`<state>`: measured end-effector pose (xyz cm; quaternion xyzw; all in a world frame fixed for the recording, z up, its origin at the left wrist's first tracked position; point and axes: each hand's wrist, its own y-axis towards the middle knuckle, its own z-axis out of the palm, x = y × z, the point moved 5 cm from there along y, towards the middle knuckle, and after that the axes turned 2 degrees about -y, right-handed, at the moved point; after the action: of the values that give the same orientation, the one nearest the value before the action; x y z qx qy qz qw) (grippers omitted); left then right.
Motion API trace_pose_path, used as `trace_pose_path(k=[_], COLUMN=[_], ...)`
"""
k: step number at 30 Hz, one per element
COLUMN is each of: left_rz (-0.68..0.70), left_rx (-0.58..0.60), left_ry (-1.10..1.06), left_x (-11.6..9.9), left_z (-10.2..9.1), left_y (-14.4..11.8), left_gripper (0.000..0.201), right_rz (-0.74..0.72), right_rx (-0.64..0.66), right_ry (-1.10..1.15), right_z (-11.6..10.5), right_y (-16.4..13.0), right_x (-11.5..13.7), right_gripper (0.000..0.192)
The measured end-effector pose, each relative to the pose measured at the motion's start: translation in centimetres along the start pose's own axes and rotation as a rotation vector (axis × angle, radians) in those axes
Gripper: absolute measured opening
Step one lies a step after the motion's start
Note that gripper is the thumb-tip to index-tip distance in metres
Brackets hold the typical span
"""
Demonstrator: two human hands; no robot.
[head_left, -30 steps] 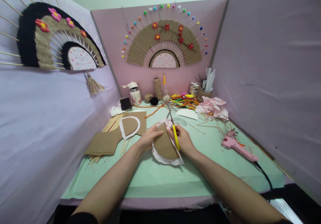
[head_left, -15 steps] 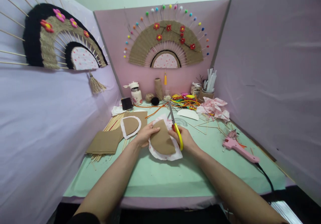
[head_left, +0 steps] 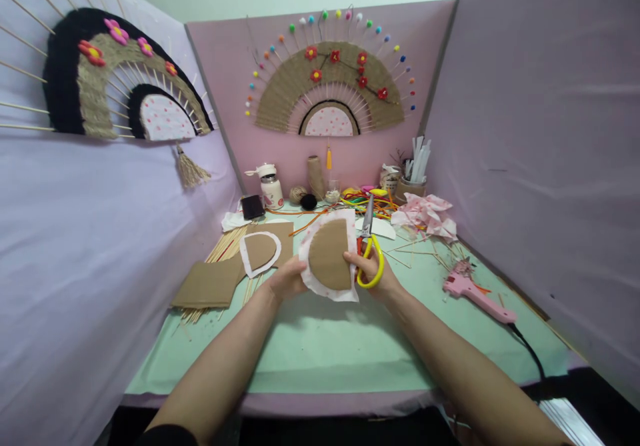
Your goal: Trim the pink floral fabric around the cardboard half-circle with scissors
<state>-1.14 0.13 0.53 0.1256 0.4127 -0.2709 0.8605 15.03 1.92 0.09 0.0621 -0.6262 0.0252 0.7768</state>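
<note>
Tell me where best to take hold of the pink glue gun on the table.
Probably by the handle end of the pink glue gun, coming from above on the right hand side. It lies flat on the table, the black cord trailing toward the near edge, nozzle pointing away among scraps.

Two woven fans hang above the green table; on it lie one pink glue gun, two brown cardboard sheets; one pair of yellow scissors above it.
</note>
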Motion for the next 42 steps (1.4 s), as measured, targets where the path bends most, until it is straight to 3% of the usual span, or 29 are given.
trace_pose_path(k=[2,5,8,13,17,21,25,42], left_rz=[-0.023,-0.012,-0.01,0.126,0.239,0.309,0.371,0.432], left_rx=[-0.05,-0.263,-0.374,-0.421,-0.493,-0.529,-0.523,-0.53], left_ry=[0.047,0.097,0.071,-0.112,-0.18,-0.216,-0.239,-0.27], left_x=[0.8,1.5,1.4,-1.1,-3.9,-5.7,-6.6,-7.1], left_z=[0.4,0.3,-0.1,-1.1,-2.3,-3.6,-4.3,-4.3], left_y=[0.3,0.7,0.9,0.6,-0.3,-1.1,-1.5,-1.7], left_gripper=[0.064,0.055,0.051,0.048,0.045,0.047,0.048,0.049], right_rz=[0.012,0.0,-0.03,-0.047,-0.036,0.0,-0.109,-0.05], right_rx=[-0.044,-0.048,-0.041,-0.053,0.048,0.206,0.265,0.305], right_ry=[-0.022,-0.086,-0.127,-0.069,-0.196,-0.44,-0.686,-0.71], right_z=[-0.3,-0.5,-0.6,-0.7,-0.4,0.5,1.6,2.4], right_y=[0.1,0.2,0.1,0.4,0.5,-0.6,-1.8,-2.8], right_x=[-0.2,-0.4,-0.1,-0.1,-1.0,-0.7,0.9,0.5], right_gripper=[0.037,0.036,0.035,0.035,0.037,0.036,0.033,0.031])
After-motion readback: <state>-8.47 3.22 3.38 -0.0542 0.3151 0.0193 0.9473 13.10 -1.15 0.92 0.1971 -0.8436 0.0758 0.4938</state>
